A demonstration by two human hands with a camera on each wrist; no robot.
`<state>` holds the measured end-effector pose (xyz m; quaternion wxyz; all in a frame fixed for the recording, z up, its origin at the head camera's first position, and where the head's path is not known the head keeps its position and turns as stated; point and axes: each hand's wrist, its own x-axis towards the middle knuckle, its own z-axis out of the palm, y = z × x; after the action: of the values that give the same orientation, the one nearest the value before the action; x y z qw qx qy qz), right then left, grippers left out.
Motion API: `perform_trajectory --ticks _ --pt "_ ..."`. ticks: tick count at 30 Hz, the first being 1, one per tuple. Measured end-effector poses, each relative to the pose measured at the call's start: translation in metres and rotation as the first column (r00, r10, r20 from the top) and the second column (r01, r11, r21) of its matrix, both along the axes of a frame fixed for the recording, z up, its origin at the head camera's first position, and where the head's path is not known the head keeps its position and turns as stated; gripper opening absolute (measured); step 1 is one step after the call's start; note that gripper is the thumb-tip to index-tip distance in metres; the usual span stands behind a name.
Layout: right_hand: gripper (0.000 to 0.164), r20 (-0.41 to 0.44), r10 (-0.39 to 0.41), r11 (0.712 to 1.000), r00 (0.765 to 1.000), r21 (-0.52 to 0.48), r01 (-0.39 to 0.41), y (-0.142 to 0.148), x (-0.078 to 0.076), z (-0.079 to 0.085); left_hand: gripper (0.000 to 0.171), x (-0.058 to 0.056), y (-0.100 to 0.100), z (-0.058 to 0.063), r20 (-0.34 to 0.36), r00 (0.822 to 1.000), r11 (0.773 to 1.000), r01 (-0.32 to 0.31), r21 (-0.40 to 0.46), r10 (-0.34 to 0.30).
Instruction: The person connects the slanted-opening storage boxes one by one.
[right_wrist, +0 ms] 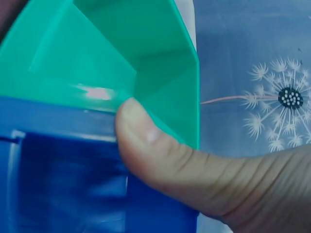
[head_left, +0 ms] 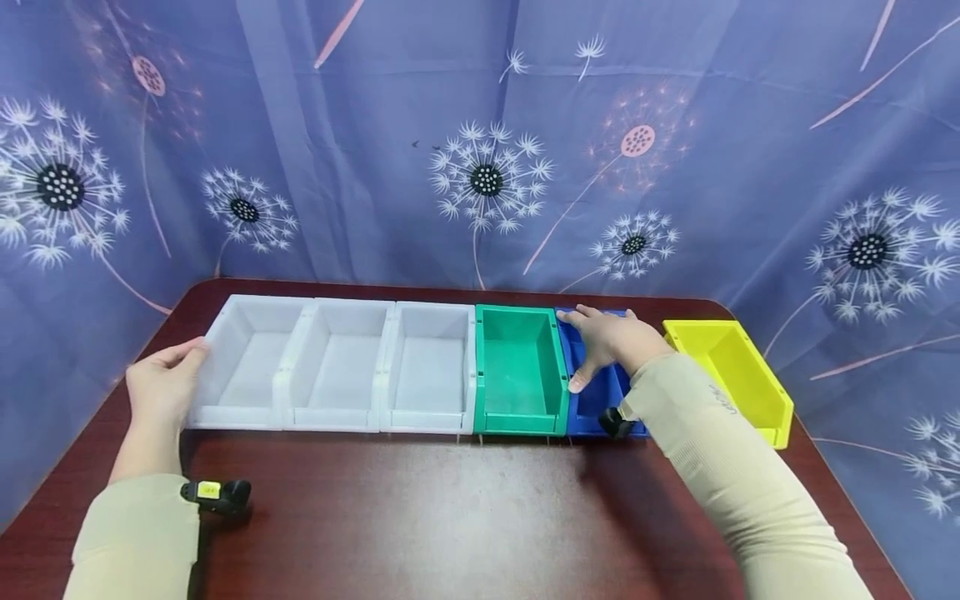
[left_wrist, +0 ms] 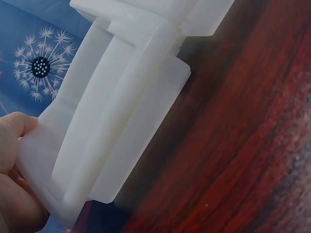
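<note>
A row of storage bins stands side by side on the table. My left hand (head_left: 161, 387) is at the outer side of the leftmost white bin (head_left: 251, 367), pinching its side wall (left_wrist: 41, 141) between thumb and fingers. At the row's other end, my right hand (head_left: 611, 340) spreads over the blue bin (head_left: 592, 400). Its thumb (right_wrist: 141, 131) lies on the blue rim bordering the green bin (head_left: 522, 362), while the fingers reach toward the back rim. The hand and sleeve hide part of the blue bin's inside.
Between the leftmost white bin and the green one stand two more white bins (head_left: 341, 358). A yellow bin (head_left: 738, 375) sits apart at the right, turned at an angle. The dark red table (head_left: 420, 517) ends at a blue dandelion-print curtain (head_left: 360, 167). Each wrist wears a small black camera (head_left: 217, 493).
</note>
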<state>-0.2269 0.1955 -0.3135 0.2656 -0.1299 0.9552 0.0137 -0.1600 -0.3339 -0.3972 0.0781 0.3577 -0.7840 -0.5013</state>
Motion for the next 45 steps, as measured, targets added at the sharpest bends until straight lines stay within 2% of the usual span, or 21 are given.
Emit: perform_trajectory --ticks 4,8,11,15,18,21,25,29,32,39,42,45 --pt "0.122 0.020 -0.030 0.997 0.999 -0.067 0.032 0.010 0.002 -0.012 0.053 0.005 0.001 -0.005 0.024 0.999 1.000 0.023 -0.015 -0.023" --pt "0.121 -0.010 -0.066 0.978 0.998 -0.199 0.062 0.031 0.012 -0.034 0.055 0.016 0.001 -0.011 0.063 0.997 0.999 0.038 -0.029 -0.036" --pt "0.116 -0.074 -0.096 0.948 0.993 -0.312 0.068 0.047 0.023 -0.053 0.056 0.021 0.001 -0.014 0.070 0.997 0.998 0.039 -0.048 -0.036" --pt "0.109 -0.207 -0.121 0.912 0.971 -0.410 0.027 0.060 0.034 -0.067 0.057 0.019 0.001 -0.012 0.043 0.998 0.997 0.042 -0.063 -0.039" --pt "0.107 -0.279 -0.131 0.891 0.951 -0.453 -0.010 0.064 0.038 -0.070 0.057 0.015 0.001 -0.009 0.035 0.998 0.998 0.045 -0.051 -0.043" --pt "0.102 -0.297 -0.158 0.859 0.942 -0.511 -0.018 0.068 0.039 -0.068 0.057 0.011 0.000 -0.007 0.040 0.997 0.996 0.073 -0.058 -0.070" --pt "0.094 -0.304 -0.238 0.812 0.922 -0.583 0.018 0.077 0.042 -0.062 0.057 0.009 0.000 -0.005 0.044 0.992 0.986 0.123 -0.112 -0.118" --pt "0.086 -0.304 -0.317 0.784 0.898 -0.617 0.068 0.094 0.046 -0.052 0.051 0.008 0.002 -0.001 0.057 0.990 0.972 0.140 -0.190 -0.131" --pt "0.080 -0.323 -0.364 0.779 0.874 -0.619 0.096 0.111 0.049 -0.048 0.048 0.008 0.004 0.005 0.067 0.987 0.958 0.157 -0.238 -0.145" --pt "0.072 -0.447 -0.447 0.813 0.775 -0.564 0.144 0.163 0.058 -0.044 0.045 0.007 0.009 0.014 0.059 0.986 0.946 0.169 -0.276 -0.159" --pt "0.072 -0.446 -0.478 0.820 0.757 -0.535 0.202 0.186 0.064 -0.042 0.046 0.006 0.007 0.015 0.059 0.985 0.943 0.175 -0.283 -0.165" --pt "0.074 -0.406 -0.511 0.812 0.758 -0.518 0.270 0.207 0.069 -0.044 0.046 0.005 0.003 0.015 0.062 0.984 0.940 0.180 -0.290 -0.169"
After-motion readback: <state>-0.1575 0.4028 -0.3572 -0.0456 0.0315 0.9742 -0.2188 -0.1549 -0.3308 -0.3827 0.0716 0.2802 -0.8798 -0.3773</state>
